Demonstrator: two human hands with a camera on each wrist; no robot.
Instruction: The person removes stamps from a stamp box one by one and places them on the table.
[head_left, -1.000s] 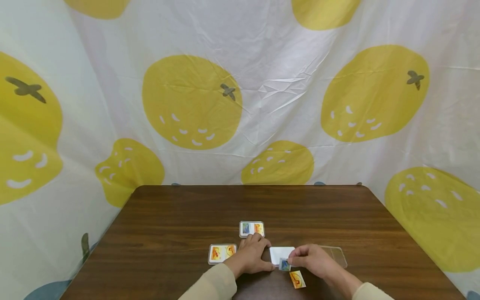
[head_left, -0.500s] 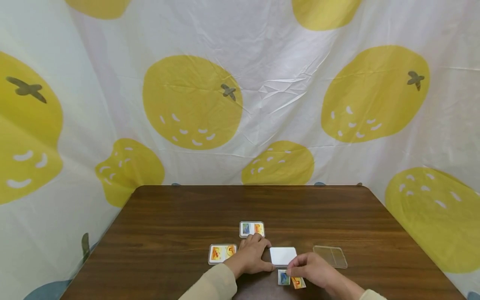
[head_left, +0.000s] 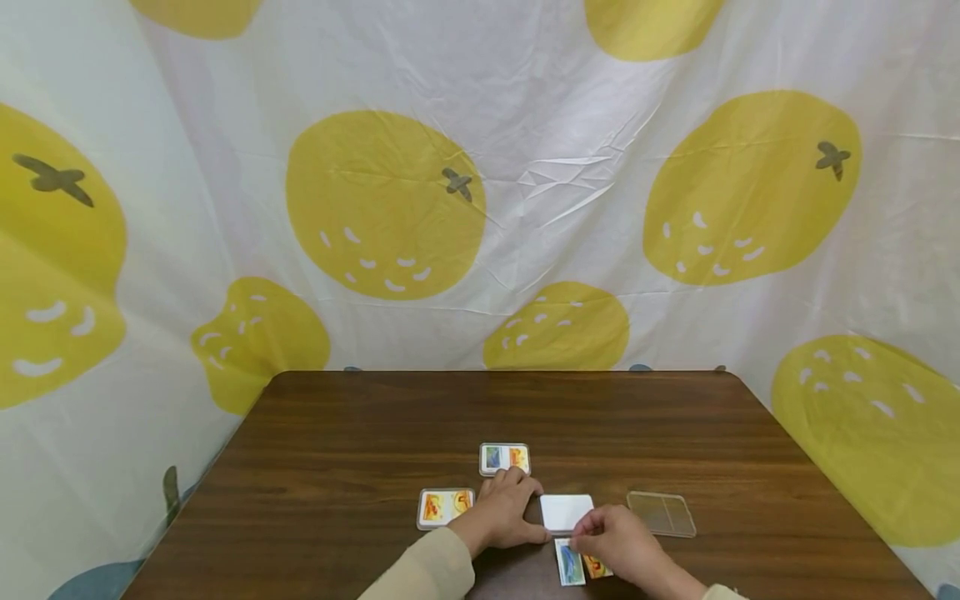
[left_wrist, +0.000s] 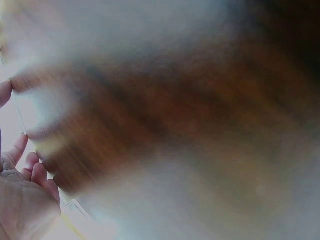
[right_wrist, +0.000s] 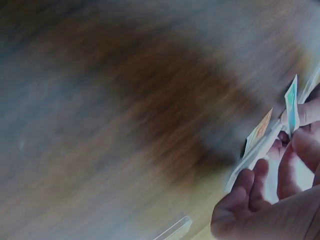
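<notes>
Blue card shifted; brown table, lemon-print cloth.

The table (brown, wood-grained) bears two picture-filled cases, a white rectangle, a clear cover and an orange card.

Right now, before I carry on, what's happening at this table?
A person's right hand has a small rectangular blue-and-green picture card in its grip, beside an orange-and-yellow picture card partly hidden by that hand. Their left hand rests by the left edge of a white rounded rectangular piece, just beyond both cards. A transparent rectangular plastic piece lies farther right on the brown wooden table.
</notes>
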